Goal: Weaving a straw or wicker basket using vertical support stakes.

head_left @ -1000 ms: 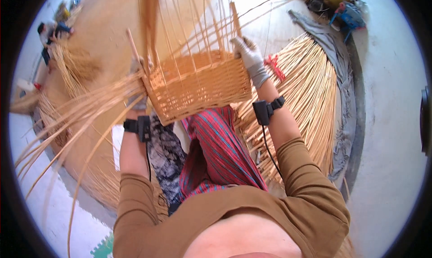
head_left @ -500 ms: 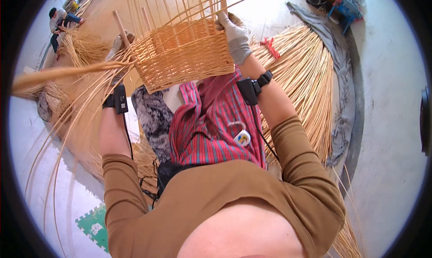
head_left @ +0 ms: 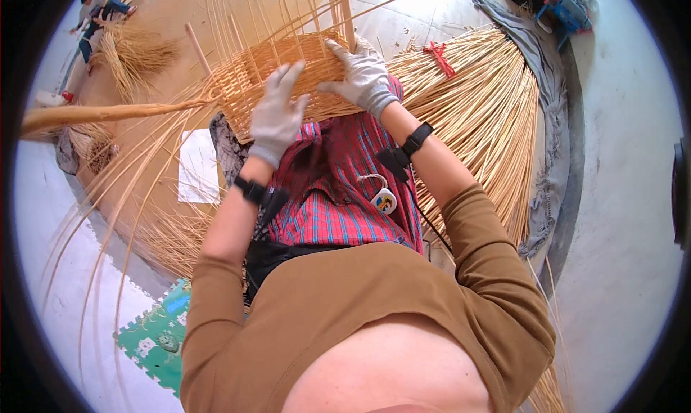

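Observation:
A partly woven wicker basket [head_left: 237,100] stands in front of my knees, with thin upright stakes and thicker corner posts rising from its rim. My left hand [head_left: 277,114], in a pale grey glove, lies in front of its near side with the fingers stretched and spread. It grips nothing that I can see. My right hand [head_left: 360,74], also gloved, is at the basket's right end by a thick corner post [head_left: 346,17]. Its fingers are spread over the weave, and the thumb points left. A thick twisted bundle of wicker strands [head_left: 122,113] runs leftward from the basket's left corner.
A fan of long wicker rods [head_left: 482,118] with a red tie [head_left: 439,59] lies to the right, bordered by grey cloth [head_left: 551,125]. A white sheet [head_left: 198,168] and a green foam mat [head_left: 162,334] lie left. Far left, a person [head_left: 97,13] sits near a wicker pile [head_left: 129,53]. A tape measure [head_left: 384,200] rests on my lap.
My left hand has left the basket's left corner post and moved right, in front of the weave. My right hand has come off its post, lower, with fingers spread. The basket sits slightly lower.

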`<state>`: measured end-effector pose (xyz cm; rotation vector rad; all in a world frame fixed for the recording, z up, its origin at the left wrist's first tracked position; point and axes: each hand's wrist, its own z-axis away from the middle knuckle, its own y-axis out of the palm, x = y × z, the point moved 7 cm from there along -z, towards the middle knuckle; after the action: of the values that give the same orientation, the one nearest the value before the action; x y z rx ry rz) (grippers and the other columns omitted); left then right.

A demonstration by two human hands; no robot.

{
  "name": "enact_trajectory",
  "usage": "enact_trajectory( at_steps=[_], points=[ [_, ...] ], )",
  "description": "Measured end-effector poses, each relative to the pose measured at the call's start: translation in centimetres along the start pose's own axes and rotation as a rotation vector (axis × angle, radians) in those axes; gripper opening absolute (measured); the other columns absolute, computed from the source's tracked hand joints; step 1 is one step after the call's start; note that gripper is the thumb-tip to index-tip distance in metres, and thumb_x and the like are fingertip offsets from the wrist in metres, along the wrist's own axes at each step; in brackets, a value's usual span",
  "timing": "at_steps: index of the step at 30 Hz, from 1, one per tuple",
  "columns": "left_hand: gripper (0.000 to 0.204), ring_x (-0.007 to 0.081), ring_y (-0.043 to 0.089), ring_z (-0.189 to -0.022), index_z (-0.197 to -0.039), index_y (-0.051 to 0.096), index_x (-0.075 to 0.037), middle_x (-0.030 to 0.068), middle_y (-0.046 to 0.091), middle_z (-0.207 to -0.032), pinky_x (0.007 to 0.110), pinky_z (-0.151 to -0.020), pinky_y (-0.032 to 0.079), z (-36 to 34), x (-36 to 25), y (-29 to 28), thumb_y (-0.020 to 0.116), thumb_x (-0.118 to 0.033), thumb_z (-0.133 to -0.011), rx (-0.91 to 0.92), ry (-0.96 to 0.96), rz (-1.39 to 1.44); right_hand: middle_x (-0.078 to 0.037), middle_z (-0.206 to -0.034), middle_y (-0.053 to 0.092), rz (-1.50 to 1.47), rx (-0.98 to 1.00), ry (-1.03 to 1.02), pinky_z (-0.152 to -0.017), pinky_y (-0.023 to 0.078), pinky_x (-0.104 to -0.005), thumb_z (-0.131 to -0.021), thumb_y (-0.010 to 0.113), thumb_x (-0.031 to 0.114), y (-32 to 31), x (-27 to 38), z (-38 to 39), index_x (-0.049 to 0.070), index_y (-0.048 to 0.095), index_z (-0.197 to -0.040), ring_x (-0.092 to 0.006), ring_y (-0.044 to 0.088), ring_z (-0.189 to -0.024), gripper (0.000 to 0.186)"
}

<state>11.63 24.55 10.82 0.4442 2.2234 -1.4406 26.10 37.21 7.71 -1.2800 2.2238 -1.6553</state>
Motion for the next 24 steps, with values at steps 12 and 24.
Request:
enact_trajectory(
  at_steps=[12, 24],
  points=[
    [0.063, 0.0328, 0.07, -0.107, -0.148, 0.049, -0.027, 0.0098, 0.062, -0.137, 0.044, -0.084, 0.057, -3.5, 3.4, 5.7, 0.071, -0.04, -0.09, 0.291, 0.126, -0.382, -0.026, -0.118, 0.063, 0.084, -0.008, 0.047, -0.105, 0.042, -0.0496, -0.069, 0.082, 0.063, 1.0, 0.0, 0.9, 0.013, 0.069, -0.124, -0.0424, 0.057, -0.118, 0.075],
    [0.052, 0.0319, 0.076, -0.08, -0.124, 0.064, -0.004, 0.0146, 0.076, -0.086, 0.045, -0.074, 0.056, -6.5, 8.1, 8.0, 0.042, -0.049, -0.107, 0.469, -0.642, 0.286, -0.024, -0.129, 0.056, -0.025, 0.068, 0.258, -0.097, 0.052, -0.0461, -0.065, 0.09, 0.049, 2.1, 1.3, 1.6, 0.016, 0.066, -0.127, -0.0397, 0.063, -0.115, 0.075]
  ],
)
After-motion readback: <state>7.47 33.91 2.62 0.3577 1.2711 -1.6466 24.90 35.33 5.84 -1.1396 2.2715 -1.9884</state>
